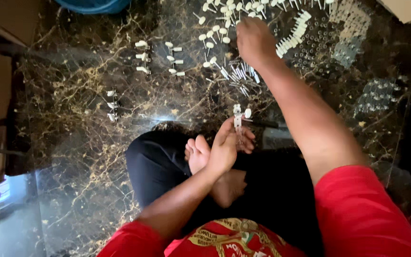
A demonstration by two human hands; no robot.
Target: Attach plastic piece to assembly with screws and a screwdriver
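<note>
A blue tub (93, 5) and cardboard boxes (5, 21) edge the dark marble floor (72, 157)

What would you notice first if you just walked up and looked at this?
Probably all the little white knobbed pegs scattered on the dark, gold-veined marble floor, near the top middle. The right hand reaches out among them, beside a heap of small metal pins. Closer in, over the crossed legs, the left hand holds up a thin metal strip with white knobs on it.
</note>
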